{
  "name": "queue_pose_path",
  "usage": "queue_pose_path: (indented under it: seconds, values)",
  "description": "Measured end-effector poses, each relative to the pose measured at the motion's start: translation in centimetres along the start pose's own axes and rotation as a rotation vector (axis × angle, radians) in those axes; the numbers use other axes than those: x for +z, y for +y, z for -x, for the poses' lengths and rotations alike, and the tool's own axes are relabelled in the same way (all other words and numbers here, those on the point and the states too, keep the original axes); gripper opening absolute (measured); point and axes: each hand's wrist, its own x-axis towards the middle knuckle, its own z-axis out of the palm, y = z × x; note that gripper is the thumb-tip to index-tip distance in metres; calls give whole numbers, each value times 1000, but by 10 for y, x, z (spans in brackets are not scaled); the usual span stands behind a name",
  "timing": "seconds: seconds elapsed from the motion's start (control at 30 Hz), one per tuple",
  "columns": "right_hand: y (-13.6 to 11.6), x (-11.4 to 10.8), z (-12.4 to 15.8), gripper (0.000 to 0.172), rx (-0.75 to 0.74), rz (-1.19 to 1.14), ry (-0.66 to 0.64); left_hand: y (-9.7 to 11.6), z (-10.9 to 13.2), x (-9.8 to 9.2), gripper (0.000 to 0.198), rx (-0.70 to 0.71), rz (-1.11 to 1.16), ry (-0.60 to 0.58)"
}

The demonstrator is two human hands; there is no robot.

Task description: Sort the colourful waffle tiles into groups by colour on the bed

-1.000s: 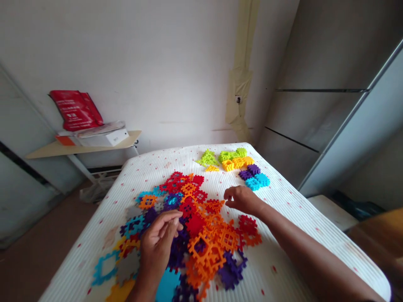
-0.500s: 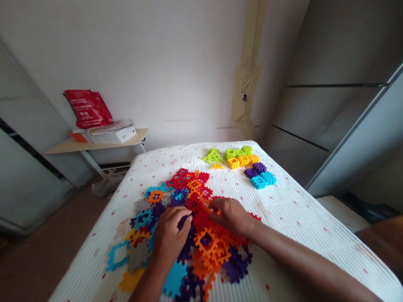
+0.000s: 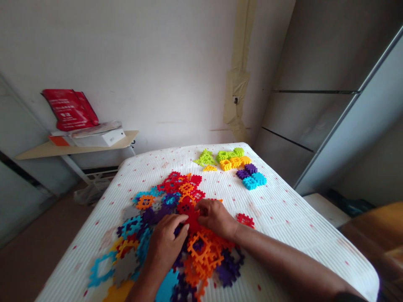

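A heap of coloured interlocking plastic tiles (image 3: 163,197) lies on a white ribbed bed cover (image 3: 283,218): red, orange, purple, blue, grey and yellow pieces. My left hand (image 3: 165,245) rests on the heap, fingers curled down onto a solid red tile (image 3: 192,220). My right hand (image 3: 215,217) meets it from the right, its fingers closed on the same red tile's edge. An orange lattice tile (image 3: 204,249) lies just below both hands. A single red tile (image 3: 244,219) sits apart to the right of my right wrist.
At the bed's far end sits a sorted group: green tiles (image 3: 228,154), yellow ones (image 3: 234,162), purple (image 3: 246,171) and blue (image 3: 255,181). A wooden shelf (image 3: 75,144) at the left holds a white box and red bag. A grey wardrobe (image 3: 330,126) stands on the right.
My right hand came back from the far middle of the bed to the heap, and both hands closed in on the red tile. The camera view shifted slightly.
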Motion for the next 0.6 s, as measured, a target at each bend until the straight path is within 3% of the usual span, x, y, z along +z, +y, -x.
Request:
queue_pose_path:
  seconds: [0.17, 0.3, 0.6]
  values:
    - [0, -4, 6, 8, -204, 69, 191, 5, 0, -7, 24, -198, 104, 32]
    - [3, -3, 12, 18, -411, 216, 311, 8, 2, -9, 27, -298, 290, 8]
    - [4, 1, 16, 15, -635, 225, 396, 6, 4, -7, 23, -381, 649, 98]
